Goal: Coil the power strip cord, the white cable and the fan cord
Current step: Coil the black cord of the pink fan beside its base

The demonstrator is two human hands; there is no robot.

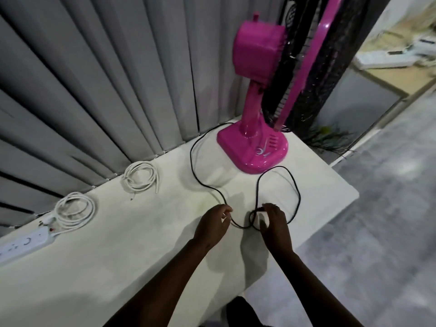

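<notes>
A pink fan (257, 128) stands on the white table (118, 256) at the far right. Its black cord (195, 171) runs from behind the base, curves left and comes to my hands. My left hand (213, 224) pinches the cord. My right hand (274, 223) grips the cord's plug end, with one loop (296, 185) arching above it. The white cable (141, 177) lies coiled near the curtain. The power strip (23, 244) lies at the left edge with its white cord (75, 210) coiled beside it.
Grey pleated curtains (94, 79) hang right behind the table. The table's right corner (354, 197) ends over a grey floor (377, 256). A wooden shelf (401, 67) with items stands at the far right.
</notes>
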